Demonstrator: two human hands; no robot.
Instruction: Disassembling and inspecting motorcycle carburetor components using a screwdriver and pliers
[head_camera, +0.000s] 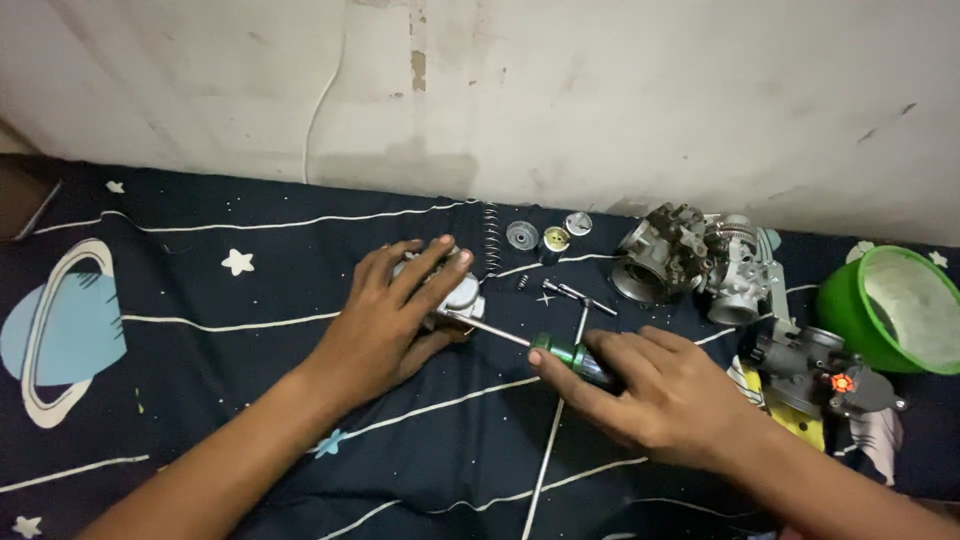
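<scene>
My left hand (385, 320) lies over a small grey metal carburetor part (458, 292) and presses it onto the dark star-printed cloth (230, 330). My right hand (655, 395) grips a green-handled screwdriver (568, 357). Its thin metal shaft (495, 330) runs left, and the tip meets the part just under my left fingers. Most of the part is hidden by my left hand.
A coil spring (491, 238), round metal caps (545, 236) and small fittings (578, 295) lie near the wall. Two larger carburetor bodies (700, 262) sit at the right, another assembly with a red piece (830, 378) below them, and a green bowl (890, 305) at far right.
</scene>
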